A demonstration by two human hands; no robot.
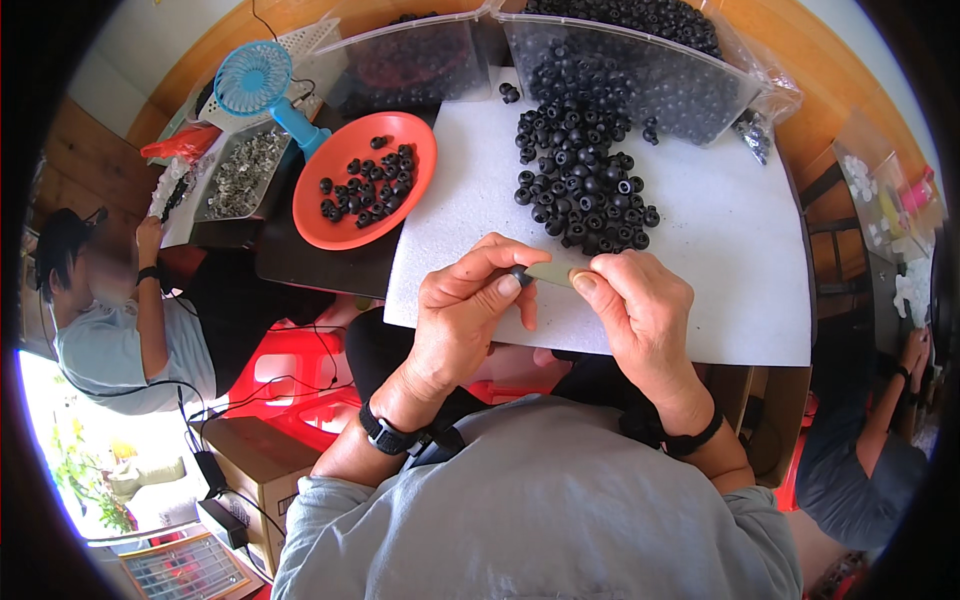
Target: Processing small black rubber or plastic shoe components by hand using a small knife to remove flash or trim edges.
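Note:
My left hand point(452, 305) pinches a small round black part point(520, 275) between thumb and fingers, over the near edge of a white foam sheet point(720, 290). My right hand point(640, 310) is closed on a short, flat, pale blade point(550, 271). The blade's far end meets the black part, and its grip end is hidden in my fingers. Just beyond my hands lies a heap of black parts point(580, 180), ball-like with open ends. To the left, an orange plate point(315, 225) holds several more such parts.
Clear plastic bins point(640, 85) of black parts stand at the back. A blue fan point(255, 80) stands at the back left beside a tray point(225, 215) of small metal pieces. One person point(120, 330) sits at the left, another point(860, 430) at the right.

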